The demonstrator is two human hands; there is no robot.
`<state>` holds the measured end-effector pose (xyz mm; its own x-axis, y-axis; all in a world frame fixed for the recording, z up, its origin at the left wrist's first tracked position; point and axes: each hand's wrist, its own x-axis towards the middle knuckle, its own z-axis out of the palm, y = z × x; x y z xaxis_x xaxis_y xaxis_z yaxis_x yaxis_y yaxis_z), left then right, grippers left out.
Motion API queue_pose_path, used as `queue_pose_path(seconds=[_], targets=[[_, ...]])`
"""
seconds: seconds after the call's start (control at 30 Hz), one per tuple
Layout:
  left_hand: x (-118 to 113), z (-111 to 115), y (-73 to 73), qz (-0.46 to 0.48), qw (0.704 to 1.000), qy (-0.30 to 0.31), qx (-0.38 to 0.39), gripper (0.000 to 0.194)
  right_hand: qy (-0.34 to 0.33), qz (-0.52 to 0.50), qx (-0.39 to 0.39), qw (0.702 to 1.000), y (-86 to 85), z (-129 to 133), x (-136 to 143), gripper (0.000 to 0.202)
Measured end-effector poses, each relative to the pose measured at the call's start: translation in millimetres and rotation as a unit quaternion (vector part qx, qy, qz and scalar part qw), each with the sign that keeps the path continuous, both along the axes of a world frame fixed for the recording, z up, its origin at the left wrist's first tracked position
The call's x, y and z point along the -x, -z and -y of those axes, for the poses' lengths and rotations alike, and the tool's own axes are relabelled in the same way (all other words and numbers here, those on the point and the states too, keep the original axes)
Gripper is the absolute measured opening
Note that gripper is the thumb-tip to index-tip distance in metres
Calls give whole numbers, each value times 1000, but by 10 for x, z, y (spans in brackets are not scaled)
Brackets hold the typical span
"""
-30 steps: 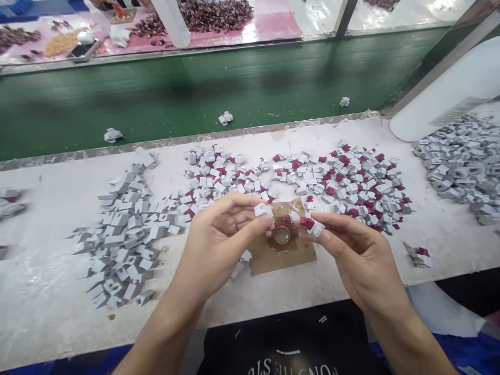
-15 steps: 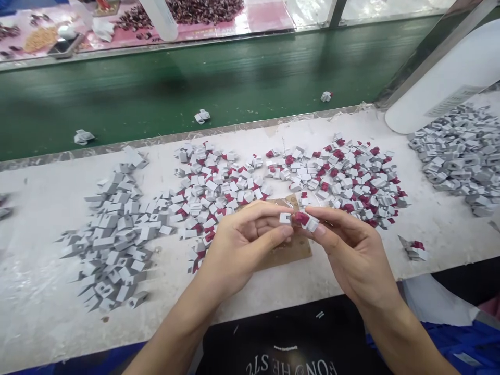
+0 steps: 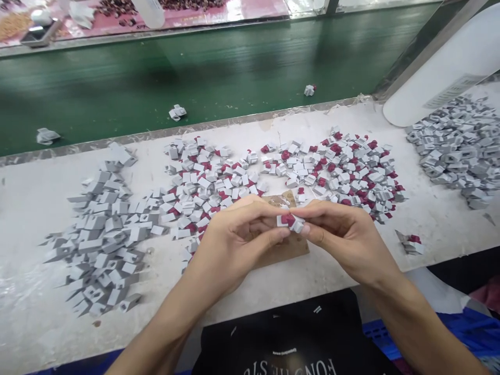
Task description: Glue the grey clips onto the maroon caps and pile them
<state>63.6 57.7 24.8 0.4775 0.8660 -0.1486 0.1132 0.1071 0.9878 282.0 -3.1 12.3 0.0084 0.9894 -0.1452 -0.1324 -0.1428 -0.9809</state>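
Observation:
Between thumb and fingertips, my left hand (image 3: 238,234) grips a small grey plastic block (image 3: 280,221). My right hand (image 3: 339,232) pinches a grey and dark-red plastic piece (image 3: 296,224), its red end against the block. Both hands are closed and close together above a brown cardboard piece (image 3: 289,252) on the white table. Beyond the hands lie a pile of grey and red pieces (image 3: 207,182) and another grey and red pile (image 3: 347,172) to the right. Plain grey blocks (image 3: 101,234) are heaped to the left.
A green conveyor belt (image 3: 234,67) runs behind the table (image 3: 167,291), with several small pieces on it. A white cylinder (image 3: 437,78) leans at the right beside more grey parts (image 3: 464,151). One grey and red piece (image 3: 412,243) lies alone near the right front edge.
My hands have come together. The red end of the right-hand piece, apart from the grey block before, now meets it. The whole view has shifted slightly; pieces on the belt sit further left.

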Motion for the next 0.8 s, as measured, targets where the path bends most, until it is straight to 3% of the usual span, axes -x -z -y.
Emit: queue_pose_path(seconds=[0.13,0.2,0.27,0.33,0.37,0.47,0.53,0.6,0.67,0.73,0.8], targets=[[6,-350,-140,-48,998,25,-25,14,-30,33,-26,999,-126,-281,-85,20],[-18,-683,-178,-86,994,-10,-65,18,-27,125,-64,990,-145,-616,-195,34],[-72,-1098,-153,-138,979,-88,-122,18,21,264,-95,959,-102,-1109,-350,46],[-164,-1542,-60,-187,957,-153,-159,15,83,401,-90,908,-10,-1701,-515,49],[-227,-1755,7,-209,949,-171,-161,15,100,425,-82,896,47,-2000,-586,51],[-478,-2276,231,-245,943,-183,-129,10,113,457,-78,879,228,-2736,-700,56],[-672,-2497,347,-248,948,-171,-102,8,100,466,-78,876,315,-3021,-678,57],[-841,-2626,403,-252,951,-158,-87,9,84,469,-71,876,330,-3140,-591,45],[-940,-2681,395,-263,949,-148,-88,8,74,463,-60,881,255,-3121,-476,19],[-925,-2654,327,-279,945,-139,-101,4,76,447,-49,890,108,-2982,-382,35],[-771,-2509,201,-290,940,-133,-123,17,86,428,-40,899,-60,-2720,-346,46]])
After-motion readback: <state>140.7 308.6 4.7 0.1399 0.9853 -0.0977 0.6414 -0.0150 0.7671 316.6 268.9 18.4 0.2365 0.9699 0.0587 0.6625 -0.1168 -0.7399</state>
